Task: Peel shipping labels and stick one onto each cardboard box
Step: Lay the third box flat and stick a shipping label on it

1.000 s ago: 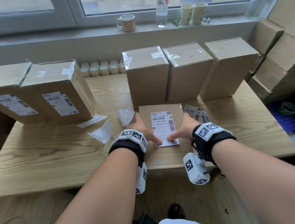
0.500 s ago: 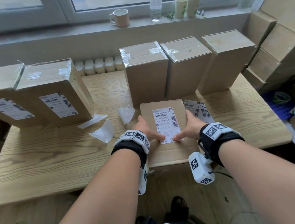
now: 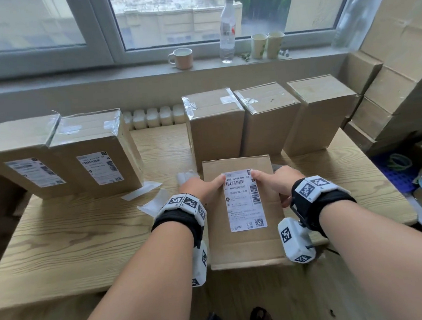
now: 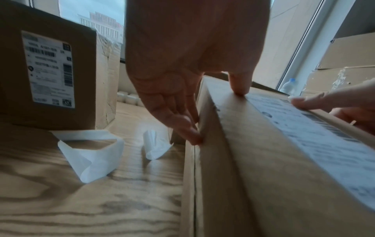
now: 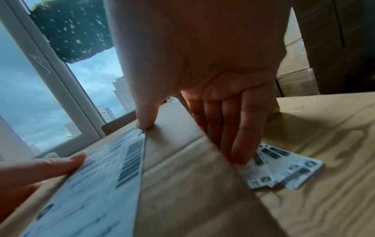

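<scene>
A cardboard box (image 3: 247,245) lies flat at the table's front edge, with a white shipping label (image 3: 243,200) stuck on its top face. My left hand (image 3: 202,188) lies along the box's left side, fingers straight down the wall (image 4: 182,125), thumb pressing the label's top left corner. My right hand (image 3: 274,180) mirrors it on the right side, with its thumb (image 5: 145,121) on the label's top right corner and its fingers straight. A fanned stack of unpeeled labels (image 5: 284,170) lies under the right fingertips.
Two labelled boxes (image 3: 96,156) (image 3: 25,159) stand at the left. Three unlabelled boxes (image 3: 215,126) (image 3: 267,120) (image 3: 319,111) stand in a row behind the flat one. Peeled backing papers (image 3: 141,191) (image 4: 91,154) litter the table (image 3: 60,247). More cartons (image 3: 389,95) are stacked at the right.
Both thumbs have slid up the label from its lower end to its top corners. The hands moved forward along the box's sides.
</scene>
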